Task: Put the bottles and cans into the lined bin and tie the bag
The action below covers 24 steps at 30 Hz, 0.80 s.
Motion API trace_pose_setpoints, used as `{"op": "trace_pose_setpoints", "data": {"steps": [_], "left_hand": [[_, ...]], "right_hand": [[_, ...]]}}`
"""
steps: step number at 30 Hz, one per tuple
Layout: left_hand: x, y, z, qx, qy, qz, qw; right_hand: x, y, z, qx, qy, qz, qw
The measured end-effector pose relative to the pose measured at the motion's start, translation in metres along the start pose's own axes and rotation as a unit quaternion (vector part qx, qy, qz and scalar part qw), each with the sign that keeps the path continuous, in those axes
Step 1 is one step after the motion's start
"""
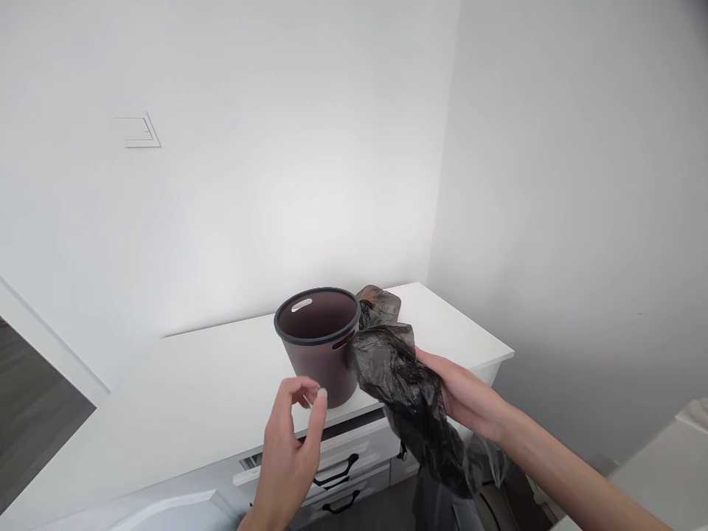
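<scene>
A brown bin [326,369] stands upright on the white counter [210,383], near its front edge, its mouth facing up inside a dark rim [321,341]. Two slots are cut through its wall, one on the far side and one on the near right, below the rim. Inside, the dark inner wall shows, while the bottom is hidden by the near side. The right hand [462,391] grips a crumpled black bag [412,383], which hangs down past the counter's edge; its top overlaps the bin's right side in view, and whether they touch cannot be told. The bag is thin and partly see-through, its mouth hard to make out among the folds. Behind it, beside the bin, lies more dark film [381,304] with an orange tint showing through; whether it joins the held bag is unclear. The left hand [290,450] is in front of the bin, fingers curled, with a gap between thumb and fingertips. Below the counter, the upper drawer [362,446] juts out a little under a dark gap, its contents too shadowed to name. Black handles [341,503] mark the drawer fronts.
</scene>
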<state>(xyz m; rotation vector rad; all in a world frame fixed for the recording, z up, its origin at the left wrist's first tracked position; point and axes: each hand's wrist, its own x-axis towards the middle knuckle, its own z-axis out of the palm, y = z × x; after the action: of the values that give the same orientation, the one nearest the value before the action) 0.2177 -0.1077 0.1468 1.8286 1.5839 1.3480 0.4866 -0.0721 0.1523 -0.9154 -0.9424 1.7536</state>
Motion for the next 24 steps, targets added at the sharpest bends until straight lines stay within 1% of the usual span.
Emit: {"op": "trace_pose_setpoints", "data": {"steps": [1, 3, 5, 7, 9, 11, 13, 16, 19, 22, 24], "left_hand": [[0.004, 0.016, -0.002, 0.001, -0.010, 0.004, 1.000], [0.012, 0.043, -0.007, 0.012, -0.038, 0.014, 0.999], [0.017, 0.061, -0.010, 0.032, -0.075, 0.029, 0.996], [0.019, 0.071, -0.010, 0.050, -0.109, 0.043, 0.992], [0.020, 0.074, -0.009, 0.062, -0.130, 0.062, 0.988], [0.019, 0.071, -0.011, 0.065, -0.137, 0.070, 0.986], [0.018, 0.064, -0.017, 0.063, -0.124, 0.058, 0.989], [0.020, 0.052, -0.036, 0.060, -0.099, 0.029, 0.993], [0.025, 0.032, -0.065, 0.062, -0.106, 0.002, 0.992], [0.037, 0.004, -0.105, 0.067, -0.143, -0.032, 0.987], [0.051, -0.011, -0.133, 0.072, -0.162, -0.076, 0.981]], "right_hand": [[-0.004, -0.003, 0.007, -0.008, -0.008, -0.005, 1.000], [-0.012, -0.006, 0.019, -0.031, -0.006, -0.022, 0.999], [-0.019, -0.007, 0.029, -0.052, 0.003, -0.042, 0.998], [-0.024, -0.006, 0.037, -0.076, -0.007, -0.062, 0.995], [-0.027, -0.006, 0.041, -0.106, -0.025, -0.078, 0.991], [-0.028, -0.008, 0.042, -0.140, -0.032, -0.089, 0.986], [-0.028, -0.013, 0.038, -0.171, -0.031, -0.109, 0.979], [-0.024, -0.020, 0.028, -0.205, -0.023, -0.150, 0.967], [-0.019, -0.022, 0.020, -0.201, 0.008, -0.152, 0.968], [-0.016, -0.021, 0.018, -0.170, 0.035, -0.157, 0.972], [-0.016, -0.021, 0.018, -0.150, 0.044, -0.171, 0.973]]}}
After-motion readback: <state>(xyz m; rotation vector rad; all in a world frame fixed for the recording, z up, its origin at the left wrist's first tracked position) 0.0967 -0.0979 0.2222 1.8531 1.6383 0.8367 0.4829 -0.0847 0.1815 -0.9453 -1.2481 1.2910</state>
